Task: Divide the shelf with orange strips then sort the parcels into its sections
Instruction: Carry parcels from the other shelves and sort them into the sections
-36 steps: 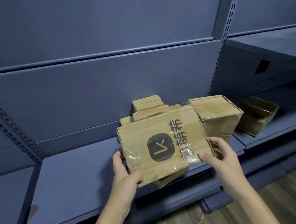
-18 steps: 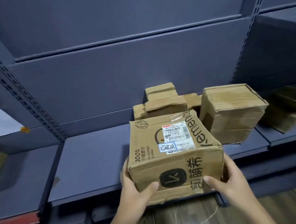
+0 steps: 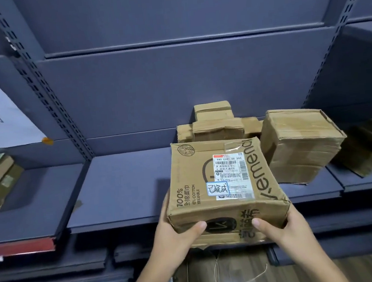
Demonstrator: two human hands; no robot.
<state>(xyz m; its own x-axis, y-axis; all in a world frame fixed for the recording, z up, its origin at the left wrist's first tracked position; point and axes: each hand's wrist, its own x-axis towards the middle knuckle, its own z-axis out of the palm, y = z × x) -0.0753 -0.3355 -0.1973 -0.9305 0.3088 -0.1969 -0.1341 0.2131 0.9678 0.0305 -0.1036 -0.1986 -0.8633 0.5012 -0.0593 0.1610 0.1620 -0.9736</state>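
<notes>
Right now the labelled parcel (image 3: 224, 183) sits gripped at the shelf's (image 3: 122, 192) front edge, left hand (image 3: 178, 234) and right hand (image 3: 282, 227) curled round its near corners. Behind it other parcels (image 3: 301, 143) lie stacked by the back panel.

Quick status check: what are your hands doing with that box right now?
Left hand and right hand both grip the labelled parcel. Held at the shelf front edge. Other parcels sit behind; left side open.
</notes>
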